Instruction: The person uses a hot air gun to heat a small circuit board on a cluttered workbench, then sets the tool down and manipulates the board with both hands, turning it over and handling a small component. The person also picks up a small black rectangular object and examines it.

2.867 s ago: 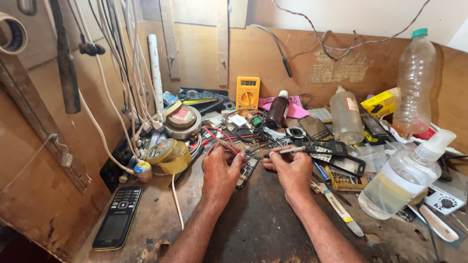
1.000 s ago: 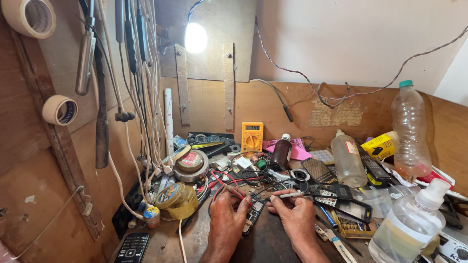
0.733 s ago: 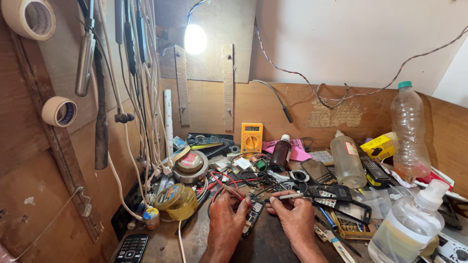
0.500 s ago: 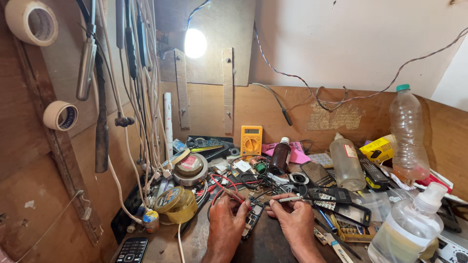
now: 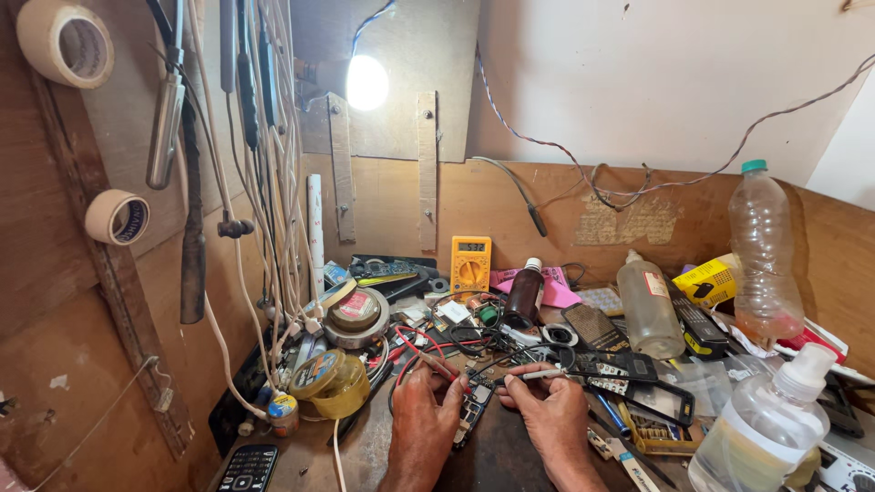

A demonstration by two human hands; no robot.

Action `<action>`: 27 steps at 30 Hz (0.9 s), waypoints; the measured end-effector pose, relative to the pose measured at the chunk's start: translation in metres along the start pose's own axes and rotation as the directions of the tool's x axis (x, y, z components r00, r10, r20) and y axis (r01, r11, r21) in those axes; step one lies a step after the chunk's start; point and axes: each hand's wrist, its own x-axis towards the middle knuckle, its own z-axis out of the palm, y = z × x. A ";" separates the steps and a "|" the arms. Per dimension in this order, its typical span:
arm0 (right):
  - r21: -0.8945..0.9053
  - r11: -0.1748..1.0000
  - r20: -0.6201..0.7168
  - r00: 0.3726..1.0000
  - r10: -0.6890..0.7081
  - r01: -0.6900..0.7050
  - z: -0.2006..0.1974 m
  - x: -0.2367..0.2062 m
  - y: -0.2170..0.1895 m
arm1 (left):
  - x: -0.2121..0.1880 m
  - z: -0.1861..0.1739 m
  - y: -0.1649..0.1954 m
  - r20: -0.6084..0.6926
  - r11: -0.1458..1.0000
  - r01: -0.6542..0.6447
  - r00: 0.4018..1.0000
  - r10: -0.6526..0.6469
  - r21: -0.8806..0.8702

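2 hands work close together at the near middle of a crowded wooden surface (image 5: 510, 460). The left hand (image 5: 427, 415) is closed around a red-tipped probe (image 5: 444, 371), whose tip points down toward a small circuit board (image 5: 472, 412) lying between the hands. The right hand (image 5: 550, 415) pinches a thin pale tool (image 5: 544, 374) between thumb and fingers, held roughly level just above the board. Red and black wires (image 5: 421, 351) curl on the surface just beyond the left hand.

Farther back stands a yellow multimeter (image 5: 471, 265), propped near the wooden back wall, with a small dark bottle (image 5: 524, 296) just to its right. To the left of the hands lie rolls of tape (image 5: 330, 383) and a stack of round tins (image 5: 355, 314). A black keypad phone (image 5: 248, 468) lies at the near left edge. On the right, a clear spray bottle (image 5: 764, 426) lies tilted at the near corner, a tall plastic bottle (image 5: 764, 251) stands at the far right, and a squat cloudy bottle (image 5: 649, 308) stands between it and the multimeter. Cables (image 5: 264, 164) hang down the left wall beside 2 tape rolls (image 5: 117, 217), and a lit bulb (image 5: 366, 82) glows above.
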 end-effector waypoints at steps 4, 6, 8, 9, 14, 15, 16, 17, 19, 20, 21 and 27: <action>-0.004 1.000 0.005 1.000 0.014 -0.014 0.000 0.000 -0.001 | 0.000 0.000 0.000 0.006 1.000 0.022 1.000 -0.022 0.022; -0.006 1.000 0.006 1.000 0.004 -0.004 0.000 0.000 -0.001 | 0.001 0.001 -0.001 0.004 1.000 0.006 1.000 -0.005 -0.006; -0.010 1.000 -0.001 1.000 0.014 -0.014 0.000 0.000 -0.002 | 0.001 0.001 0.000 0.001 1.000 0.001 1.000 -0.001 0.010; -0.012 1.000 -0.004 1.000 0.019 -0.019 0.001 -0.001 -0.002 | 0.001 0.001 0.000 -0.001 1.000 0.000 1.000 0.000 0.018; -0.030 1.000 0.000 1.000 -0.002 0.002 0.000 0.000 0.000 | -0.001 -0.001 0.004 0.008 1.000 0.025 1.000 -0.025 0.002; -0.049 0.999 -0.003 1.000 0.000 0.000 0.000 0.000 0.000 | -0.001 -0.001 0.005 0.010 1.000 0.022 1.000 -0.022 -0.002; -0.043 0.999 -0.002 1.000 -0.001 0.001 -0.001 0.000 0.001 | -0.001 -0.001 0.005 0.014 0.999 0.033 0.999 -0.033 -0.003; -0.036 0.999 -0.001 1.000 -0.002 0.002 -0.001 0.001 0.001 | -0.001 -0.001 0.005 0.018 0.999 0.044 0.999 -0.044 -0.004; -0.022 1.000 0.004 1.000 -0.009 0.009 -0.001 0.002 0.002 | -0.001 -0.001 0.005 0.017 0.999 0.038 0.999 -0.038 -0.001; -0.015 1.000 0.008 1.000 -0.013 0.013 -0.001 0.002 0.003 | -0.001 -0.001 0.004 0.012 1.000 0.023 1.000 -0.023 0.004; -0.009 1.000 0.013 1.000 -0.017 0.017 -0.001 0.002 0.003 | -0.001 -0.001 0.004 0.007 1.000 0.008 1.000 -0.008 0.009; -0.028 0.999 0.009 1.000 -0.025 0.025 -0.001 0.000 0.001 | -0.001 0.000 0.000 -0.008 1.000 -0.021 1.000 0.021 0.009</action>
